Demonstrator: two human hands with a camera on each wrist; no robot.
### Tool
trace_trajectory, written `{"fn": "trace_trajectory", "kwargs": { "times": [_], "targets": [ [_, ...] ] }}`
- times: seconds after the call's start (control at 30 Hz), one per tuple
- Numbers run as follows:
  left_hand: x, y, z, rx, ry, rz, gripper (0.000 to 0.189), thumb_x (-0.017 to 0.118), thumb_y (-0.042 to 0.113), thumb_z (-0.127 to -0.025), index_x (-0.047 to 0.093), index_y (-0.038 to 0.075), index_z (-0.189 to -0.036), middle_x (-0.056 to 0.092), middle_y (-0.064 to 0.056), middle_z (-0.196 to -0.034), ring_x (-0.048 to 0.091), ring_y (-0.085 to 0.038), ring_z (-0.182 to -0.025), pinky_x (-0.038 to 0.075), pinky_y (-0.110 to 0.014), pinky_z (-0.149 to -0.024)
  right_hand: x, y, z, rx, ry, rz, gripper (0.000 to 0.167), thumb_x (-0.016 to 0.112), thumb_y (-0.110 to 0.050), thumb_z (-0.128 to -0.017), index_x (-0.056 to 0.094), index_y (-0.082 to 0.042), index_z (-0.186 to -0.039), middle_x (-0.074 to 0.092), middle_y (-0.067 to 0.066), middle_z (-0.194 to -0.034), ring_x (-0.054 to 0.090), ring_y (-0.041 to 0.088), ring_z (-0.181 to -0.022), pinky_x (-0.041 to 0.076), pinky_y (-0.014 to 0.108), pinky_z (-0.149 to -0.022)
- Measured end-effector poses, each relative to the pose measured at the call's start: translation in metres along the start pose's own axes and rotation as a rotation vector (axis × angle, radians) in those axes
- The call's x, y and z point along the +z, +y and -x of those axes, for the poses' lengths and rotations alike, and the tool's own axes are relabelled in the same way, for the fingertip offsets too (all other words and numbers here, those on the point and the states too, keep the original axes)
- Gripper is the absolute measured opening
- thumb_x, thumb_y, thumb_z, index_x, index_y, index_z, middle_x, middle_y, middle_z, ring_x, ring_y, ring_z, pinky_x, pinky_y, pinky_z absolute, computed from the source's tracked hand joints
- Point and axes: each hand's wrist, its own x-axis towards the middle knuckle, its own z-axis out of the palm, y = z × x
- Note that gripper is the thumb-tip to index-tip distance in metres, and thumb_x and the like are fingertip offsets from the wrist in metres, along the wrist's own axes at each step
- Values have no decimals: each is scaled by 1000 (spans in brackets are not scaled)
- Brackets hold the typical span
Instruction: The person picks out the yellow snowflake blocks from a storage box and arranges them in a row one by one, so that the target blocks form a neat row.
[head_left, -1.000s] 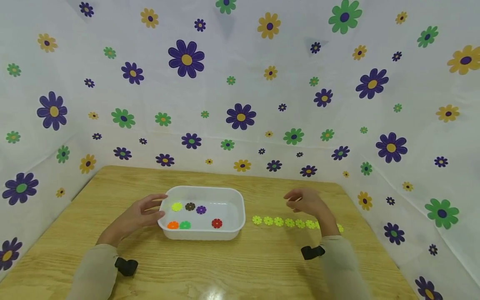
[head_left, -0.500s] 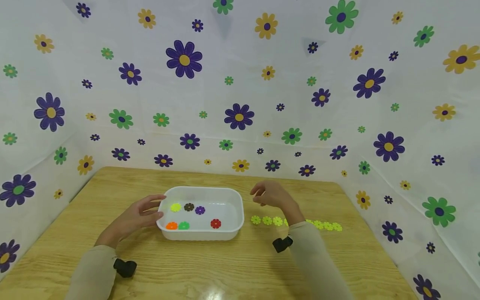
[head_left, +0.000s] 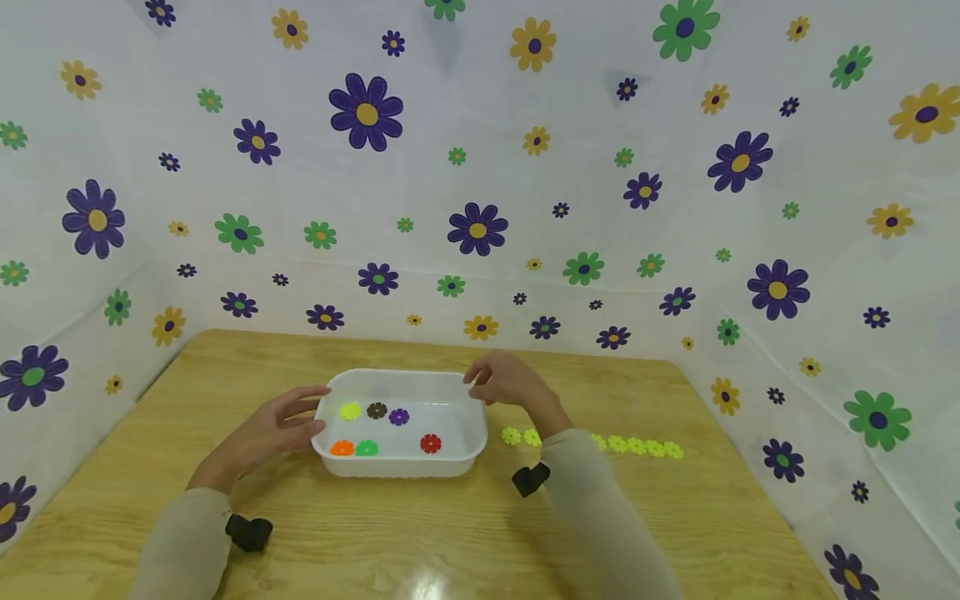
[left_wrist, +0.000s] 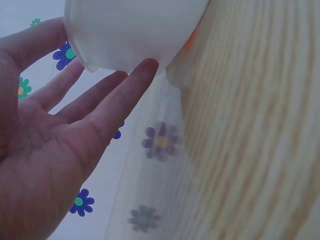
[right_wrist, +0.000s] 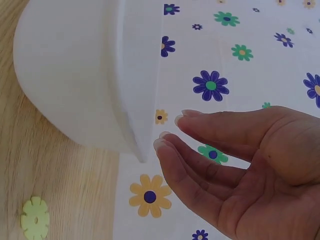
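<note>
A white plastic tub (head_left: 401, 467) holds flower-shaped discs: yellow (head_left: 350, 412), brown (head_left: 377, 410), purple (head_left: 399, 417), orange (head_left: 342, 448), green (head_left: 367, 448) and red (head_left: 431, 443). My left hand (head_left: 273, 429) rests its spread, nearly straight fingers against the tub's left end; the left wrist view has the fingertips at the tub wall (left_wrist: 130, 35). Close by the back right corner is my right hand (head_left: 510, 383), fingers loosely bent. Between its thumb and fingertips the right wrist view has a gap with nothing in it, beside the tub's rim (right_wrist: 132, 125).
Right of the tub, a row of yellow flower discs (head_left: 636, 446) lies on the wooden table (head_left: 375, 533), partly covered by my right forearm. A white flower-printed cloth (head_left: 420, 183) stands behind the table and along both sides.
My right hand has moved left, from above the row of yellow discs to the tub's back right corner. The left hand stays at the tub's left end.
</note>
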Motion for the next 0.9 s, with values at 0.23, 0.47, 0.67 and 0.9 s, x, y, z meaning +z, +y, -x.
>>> {"fn": "trace_trajectory", "kwargs": {
  "times": [0.23, 0.47, 0.67, 0.9],
  "targets": [
    [-1, -1, 1, 9, 1, 0, 66, 64, 28, -103, 33, 11, -159, 28, -29, -166, 35, -55, -148, 59, -45, -102, 12, -16, -12, -49, -30, 7, 16, 74, -13, -95, 76, -8, -109, 75, 9, -100, 69, 18, -75, 63, 30, -76],
    [-1, 0, 0, 22, -6, 5, 66, 64, 27, -103, 33, 11, -160, 28, -28, -166, 35, -55, -148, 60, -43, -101, 27, -35, -21, -70, -55, 11, 18, 73, -12, -96, 76, -5, -112, 75, 12, -105, 75, 28, -85, 62, 30, -76],
    [-2, 1, 0, 24, -4, 1, 67, 63, 27, -104, 32, 11, -160, 27, -27, -167, 35, -55, -148, 60, -42, -101, 41, -49, -32, -79, -59, 10, 17, 75, -13, -94, 77, -6, -109, 75, 10, -104, 71, 21, -76, 60, 26, -71],
    [0, 2, 0, 15, -7, 9, 67, 63, 28, -104, 31, 11, -160, 28, -29, -166, 36, -55, -148, 60, -44, -101, 61, -67, -42, -56, -58, 1, 13, 76, -11, -92, 77, -7, -105, 74, 8, -100, 69, 17, -72, 58, 21, -66]
  ]
}}
